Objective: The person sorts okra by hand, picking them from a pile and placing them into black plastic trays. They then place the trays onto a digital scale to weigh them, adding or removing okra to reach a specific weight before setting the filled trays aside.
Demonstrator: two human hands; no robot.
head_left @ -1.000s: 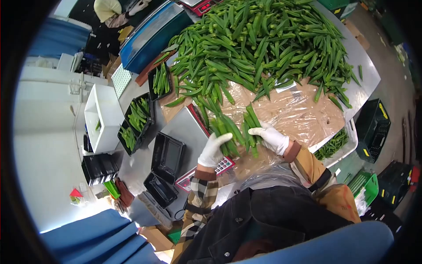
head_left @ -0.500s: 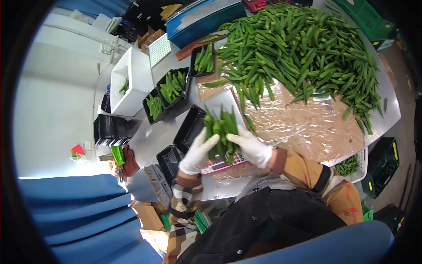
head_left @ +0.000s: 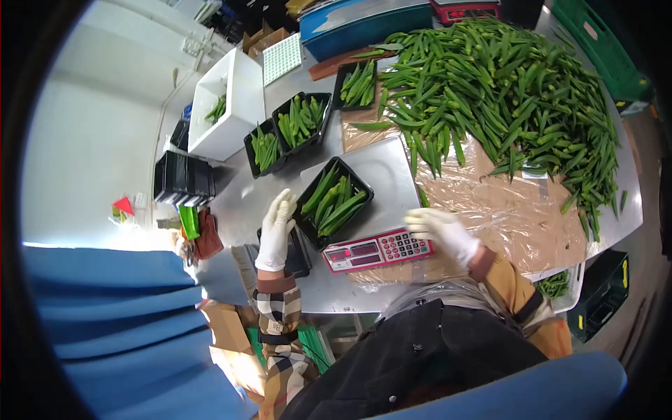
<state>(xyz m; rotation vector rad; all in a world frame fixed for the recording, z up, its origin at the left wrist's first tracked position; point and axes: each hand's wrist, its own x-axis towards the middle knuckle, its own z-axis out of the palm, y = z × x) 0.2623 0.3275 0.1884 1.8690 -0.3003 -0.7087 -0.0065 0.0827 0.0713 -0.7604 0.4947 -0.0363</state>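
A black plastic tray [head_left: 358, 180] holding several okra pods [head_left: 333, 206] rests on the metal plate of a weighing scale [head_left: 389, 178]. The scale's red-framed panel [head_left: 378, 250] with keypad and displays faces me. My left hand [head_left: 277, 227], in a white glove, is raised just left of that tray, fingers stretched out and nothing in them. Partly behind it lies another black tray [head_left: 299, 255]. Over the right end of the panel is my right hand [head_left: 444, 234], also gloved, with fingers extended and no pod in them.
A large okra heap [head_left: 497, 98] covers the table's far right, beside plastic-wrapped cardboard [head_left: 490, 217]. Filled black trays [head_left: 326, 115] stand beyond the scale. At left are a white foam box [head_left: 241, 105] and stacked black trays [head_left: 183, 178]. A green crate [head_left: 595, 49] stands far right.
The okra held between both hands now lies in the black tray, which sits on the scale plate. My hands have let go and moved apart, left and right.
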